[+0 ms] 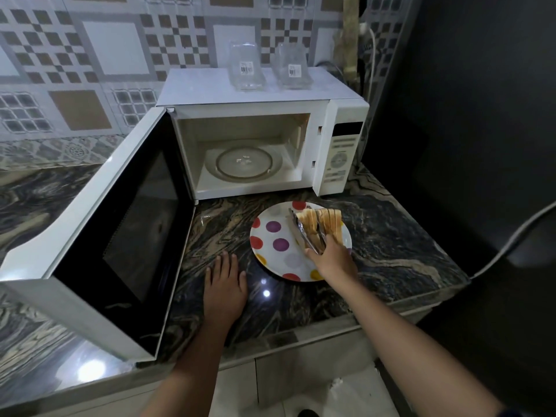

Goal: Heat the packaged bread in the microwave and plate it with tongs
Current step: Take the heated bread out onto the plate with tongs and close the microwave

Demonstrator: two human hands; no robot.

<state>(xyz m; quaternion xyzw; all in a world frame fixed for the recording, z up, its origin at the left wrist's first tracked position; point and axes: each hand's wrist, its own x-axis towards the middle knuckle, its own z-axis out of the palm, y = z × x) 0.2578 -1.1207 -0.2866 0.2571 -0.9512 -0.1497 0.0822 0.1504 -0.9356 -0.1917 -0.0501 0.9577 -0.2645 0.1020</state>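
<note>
the white microwave [261, 145] sits on the marble counter [391, 236], door [99, 233] swung wide. out front, the spotted plate [276, 242] carries the sliced bread [326, 224]. right hand [334, 260] squeezes metal tongs [307, 233] onto slices over the plate. left hand [224, 285] lies flat, fingers spread, on the counter.

Dark marbled countertop [391, 236]; patterned tile wall [114, 55]; white cable [511, 239] at right.
</note>
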